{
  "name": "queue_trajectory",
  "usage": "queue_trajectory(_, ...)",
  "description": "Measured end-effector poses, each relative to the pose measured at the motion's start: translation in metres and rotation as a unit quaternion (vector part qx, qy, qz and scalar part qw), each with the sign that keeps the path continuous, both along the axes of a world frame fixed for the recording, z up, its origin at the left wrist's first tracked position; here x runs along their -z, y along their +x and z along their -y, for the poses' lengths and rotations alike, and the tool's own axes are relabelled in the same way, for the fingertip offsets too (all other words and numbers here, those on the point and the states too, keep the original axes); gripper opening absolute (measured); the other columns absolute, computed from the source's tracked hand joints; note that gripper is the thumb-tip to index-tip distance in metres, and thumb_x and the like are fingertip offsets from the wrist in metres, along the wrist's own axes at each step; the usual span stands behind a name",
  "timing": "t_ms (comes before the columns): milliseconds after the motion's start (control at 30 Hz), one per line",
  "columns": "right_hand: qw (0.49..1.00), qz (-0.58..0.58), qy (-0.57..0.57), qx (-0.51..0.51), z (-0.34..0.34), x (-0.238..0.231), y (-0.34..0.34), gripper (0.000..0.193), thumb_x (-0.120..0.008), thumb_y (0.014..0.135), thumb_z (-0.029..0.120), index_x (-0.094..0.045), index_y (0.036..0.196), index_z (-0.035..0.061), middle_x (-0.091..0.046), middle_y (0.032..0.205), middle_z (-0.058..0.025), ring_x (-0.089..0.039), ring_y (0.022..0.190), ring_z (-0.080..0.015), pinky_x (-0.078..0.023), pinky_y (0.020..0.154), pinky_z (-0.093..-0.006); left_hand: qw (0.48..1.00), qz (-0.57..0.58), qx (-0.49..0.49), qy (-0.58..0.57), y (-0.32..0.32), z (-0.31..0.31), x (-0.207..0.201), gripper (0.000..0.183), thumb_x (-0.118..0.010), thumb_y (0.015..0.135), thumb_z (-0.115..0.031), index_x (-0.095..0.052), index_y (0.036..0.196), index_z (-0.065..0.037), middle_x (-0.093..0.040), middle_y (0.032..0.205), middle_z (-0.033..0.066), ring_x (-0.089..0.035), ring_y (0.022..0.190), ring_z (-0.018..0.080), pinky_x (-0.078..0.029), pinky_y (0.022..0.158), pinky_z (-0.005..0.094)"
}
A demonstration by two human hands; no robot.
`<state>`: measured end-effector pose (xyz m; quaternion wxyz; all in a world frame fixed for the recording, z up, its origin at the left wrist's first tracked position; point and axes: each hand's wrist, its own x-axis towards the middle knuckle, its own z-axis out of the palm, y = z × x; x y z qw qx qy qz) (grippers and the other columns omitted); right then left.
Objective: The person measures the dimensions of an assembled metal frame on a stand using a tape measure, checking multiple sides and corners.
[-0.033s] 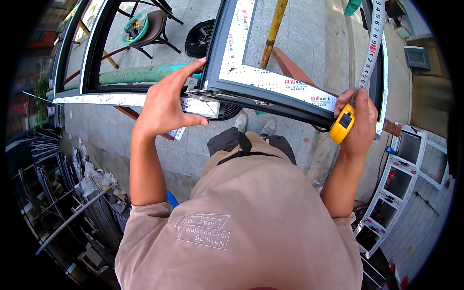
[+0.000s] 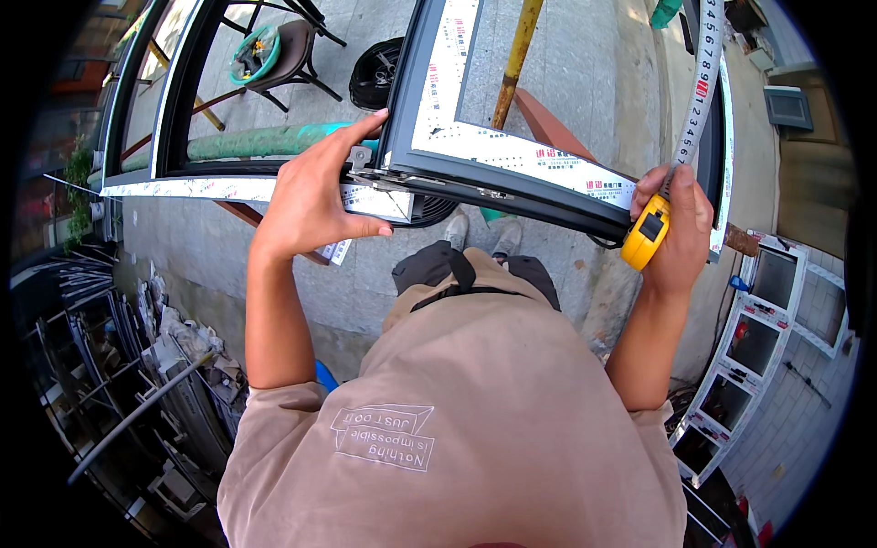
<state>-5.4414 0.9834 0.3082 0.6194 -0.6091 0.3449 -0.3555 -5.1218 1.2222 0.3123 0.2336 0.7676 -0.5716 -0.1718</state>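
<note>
A yellow tape measure [image 2: 646,232] sits in my right hand [image 2: 678,219], fingers closed round it by the right end of a dark grey window sash [image 2: 539,157]. Its white blade [image 2: 698,100] runs out from my thumb, away to the top edge. My left hand [image 2: 306,187] is open, thumb and index finger spread wide around the sash's near left corner. The index fingertip touches the sash's side; the thumb lies by the near edge of the window frame [image 2: 219,187]. Between them shows a metal hinge [image 2: 363,157]. My other left fingers are mostly hidden.
A green pipe [image 2: 265,142] and a yellow pole [image 2: 516,64] lie beyond and under the frame. Farther off are a brown chair [image 2: 294,55] with a teal basin [image 2: 256,55] and a black coil [image 2: 376,73]. Scrap profiles [image 2: 183,365] pile at left; white-filmed frames [image 2: 744,379] stand at right.
The sash and the tape's blade have shifted very slightly left. Both hands keep their places and grip.
</note>
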Motion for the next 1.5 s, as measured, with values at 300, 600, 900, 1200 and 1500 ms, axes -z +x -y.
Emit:
queue_trajectory(300,1.0,0.005,0.006,-0.026,0.001,-0.002,-0.003,0.051,-0.052,0.113,0.04,-0.069,0.09,-0.0014,-0.062,0.077,-0.0047,-0.058,0.069,-0.0091,-0.045,0.064,-0.0244,0.999,-0.028,-0.02,0.01,0.0,-0.001,0.003,0.132,-0.102,0.041,-0.037,-0.047,0.16,-0.021,-0.071,0.131,0.0144,-0.066,0.124,0.0397,-0.052,0.105,0.0474)
queue_trajectory(600,0.996,0.012,0.022,-0.084,0.006,-0.003,-0.008,0.046,-0.056,0.112,0.035,-0.071,0.09,-0.0019,-0.063,0.078,-0.0039,-0.056,0.07,-0.0071,-0.044,0.064,-0.024,0.997,-0.067,-0.043,-0.002,-0.003,-0.004,0.007,0.133,-0.104,0.039,-0.038,-0.05,0.159,-0.017,-0.072,0.127,0.0165,-0.069,0.117,0.035,-0.052,0.103,0.0428)
queue_trajectory(900,0.994,0.039,0.011,-0.101,0.009,0.002,-0.008,0.046,-0.063,0.109,0.036,-0.074,0.084,-0.0006,-0.059,0.073,0.0,-0.051,0.066,-0.0064,-0.039,0.06,-0.0243,0.978,-0.185,-0.093,0.007,-0.007,-0.009,0.014,0.135,-0.108,0.044,-0.023,-0.043,0.161,-0.004,-0.065,0.133,0.015,-0.06,0.125,0.0252,-0.045,0.111,0.0381)
queue_trajectory(1200,0.988,0.02,-0.025,-0.151,0.017,0.002,-0.01,0.047,-0.061,0.11,0.036,-0.072,0.084,-0.0011,-0.061,0.078,-0.0031,-0.056,0.075,-0.0091,-0.044,0.067,-0.0264,0.95,-0.248,-0.183,0.054,-0.02,-0.004,0.002,0.14,-0.107,0.041,-0.011,-0.038,0.162,-0.003,-0.058,0.146,0.0117,-0.055,0.135,0.0246,-0.042,0.118,0.0381)
queue_trajectory(1500,0.988,0.074,-0.066,-0.121,0.019,0.007,-0.009,0.049,-0.067,0.105,0.036,-0.071,0.077,-0.0029,-0.055,0.055,-0.0123,-0.048,0.048,-0.0181,-0.038,0.048,-0.0361,0.943,-0.253,-0.205,0.073,-0.017,-0.005,-0.001,0.142,-0.106,0.042,-0.008,-0.035,0.163,-0.003,-0.055,0.149,0.0095,-0.052,0.137,0.0237,-0.041,0.118,0.0375)
